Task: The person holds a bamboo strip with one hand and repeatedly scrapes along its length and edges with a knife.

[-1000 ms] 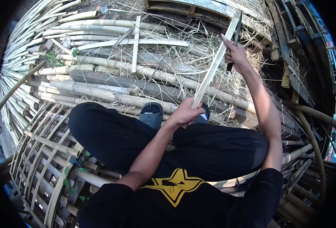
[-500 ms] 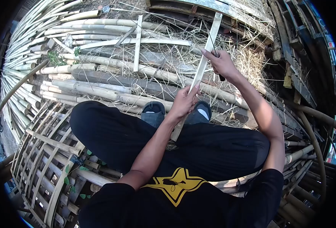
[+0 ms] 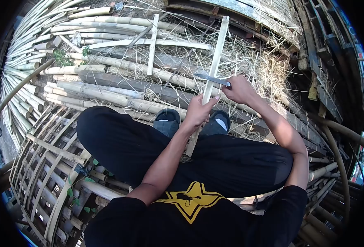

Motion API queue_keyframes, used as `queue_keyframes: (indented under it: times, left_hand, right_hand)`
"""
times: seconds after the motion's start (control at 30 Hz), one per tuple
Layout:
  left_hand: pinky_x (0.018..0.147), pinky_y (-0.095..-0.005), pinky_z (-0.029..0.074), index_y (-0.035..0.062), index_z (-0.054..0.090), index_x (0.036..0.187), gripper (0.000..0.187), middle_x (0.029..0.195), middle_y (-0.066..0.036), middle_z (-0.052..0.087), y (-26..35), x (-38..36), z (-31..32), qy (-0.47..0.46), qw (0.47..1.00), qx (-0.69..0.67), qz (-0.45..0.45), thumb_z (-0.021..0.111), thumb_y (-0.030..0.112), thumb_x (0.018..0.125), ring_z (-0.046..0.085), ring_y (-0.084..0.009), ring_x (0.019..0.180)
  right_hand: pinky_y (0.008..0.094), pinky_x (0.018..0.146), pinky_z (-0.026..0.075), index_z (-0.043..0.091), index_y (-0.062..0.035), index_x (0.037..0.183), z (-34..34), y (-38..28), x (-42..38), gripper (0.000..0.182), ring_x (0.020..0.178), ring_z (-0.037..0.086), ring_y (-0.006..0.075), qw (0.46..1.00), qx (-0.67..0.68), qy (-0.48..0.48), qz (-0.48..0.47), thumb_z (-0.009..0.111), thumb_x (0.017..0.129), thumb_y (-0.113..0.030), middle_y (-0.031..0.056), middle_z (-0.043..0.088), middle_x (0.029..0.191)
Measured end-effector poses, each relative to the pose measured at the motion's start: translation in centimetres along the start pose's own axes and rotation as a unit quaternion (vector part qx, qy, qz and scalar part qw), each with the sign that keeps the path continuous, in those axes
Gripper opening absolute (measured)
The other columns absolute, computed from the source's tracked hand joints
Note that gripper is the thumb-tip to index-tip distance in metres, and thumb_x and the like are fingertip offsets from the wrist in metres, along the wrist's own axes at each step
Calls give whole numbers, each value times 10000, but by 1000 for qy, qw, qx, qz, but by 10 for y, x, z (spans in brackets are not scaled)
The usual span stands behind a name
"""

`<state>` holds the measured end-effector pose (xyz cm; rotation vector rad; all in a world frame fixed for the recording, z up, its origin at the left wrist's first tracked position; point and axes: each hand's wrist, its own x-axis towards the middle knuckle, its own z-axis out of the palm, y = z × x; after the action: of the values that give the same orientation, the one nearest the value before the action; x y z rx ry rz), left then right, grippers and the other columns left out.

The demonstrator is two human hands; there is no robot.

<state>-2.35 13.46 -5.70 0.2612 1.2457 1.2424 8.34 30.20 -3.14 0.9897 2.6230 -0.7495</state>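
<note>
My left hand (image 3: 198,112) is wrapped round the lower part of a long pale bamboo strip (image 3: 217,53), its thumb lying along the strip. The strip slants up and away from my lap, its lower end between my thighs. My right hand (image 3: 238,89) grips the handle of a knife (image 3: 212,78), just right of the strip. The blade points left and lies across the strip, a little above my left hand. Most of the handle is hidden in my fingers.
Bamboo poles (image 3: 124,61) and straw shavings (image 3: 268,70) cover the ground ahead. Another short strip (image 3: 152,45) lies across them. A woven bamboo lattice (image 3: 46,173) stands at lower left, wooden pallets (image 3: 252,16) at the top right. My sandalled feet (image 3: 166,120) are below the strip.
My right hand has moved down toward my left hand, and the knife blade now shows across the strip. The strip's far end has shifted slightly left.
</note>
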Motion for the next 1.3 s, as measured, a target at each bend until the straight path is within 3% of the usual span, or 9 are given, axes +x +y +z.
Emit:
queue_keyframes:
  times: [0.07,0.27,0.37,0.6,0.93,1.0,1.07,1.2,1.3]
  left_hand:
    - [417,-292,377,7,639,826,338,536,11,524,-9,5,-6,70,984,152,60,712,336,850,488,-84,428]
    - [562,-426,452,-64,615,783,341,603,-204,586,-9,4,0,132,938,290,138,657,266,857,601,-326,550]
    - [530,-413,430,-61,610,839,362,580,-172,572,-21,9,-2,159,914,347,139,645,297,875,572,-260,511]
    - [563,-430,441,-59,599,824,334,594,-197,578,-28,11,3,157,918,346,116,633,270,867,584,-324,540]
    - [474,-339,394,-28,591,812,352,534,-47,511,-20,5,12,29,950,303,73,598,306,926,485,-129,481]
    - [632,-421,465,-43,648,905,348,640,-208,607,-26,7,9,1,962,272,26,590,299,910,604,-344,610]
    - [633,-423,470,-46,646,912,370,657,-212,621,-27,8,6,3,962,273,2,583,319,915,620,-349,626]
    - [620,-447,473,-49,639,905,355,669,-235,625,-18,4,3,79,944,313,64,577,301,910,639,-391,652]
    - [614,-445,465,-54,621,883,355,644,-227,601,-19,5,4,106,933,335,79,577,296,916,620,-373,628]
  right_hand:
    - [470,644,543,670,45,692,2,-9,-4,281,629,647,413,998,-57,16,-30,612,749,-224,266,601,605]
    - [473,659,550,686,28,715,19,-9,4,241,648,652,425,998,-56,34,23,617,725,-203,266,627,650]
    - [464,667,549,705,8,734,20,-2,8,206,664,653,422,995,-91,33,35,610,714,-174,257,631,656]
    - [471,675,555,664,54,713,10,4,17,255,704,664,429,990,-129,20,48,624,693,-197,274,641,703]
    - [476,712,551,668,46,802,-45,74,30,261,799,674,417,962,-178,136,158,611,729,-198,265,668,808]
    - [472,721,553,666,45,798,-43,75,25,257,794,676,410,963,-198,110,145,606,732,-197,265,669,813]
    - [452,709,548,661,60,777,-36,73,28,255,765,680,396,965,-189,111,142,593,724,-180,276,665,796]
    - [451,704,519,628,127,741,-9,38,23,339,766,671,415,979,115,-79,145,561,721,-204,319,638,759]
    - [479,773,535,637,120,758,2,3,9,346,811,654,462,995,-52,-23,85,576,725,-219,320,640,788]
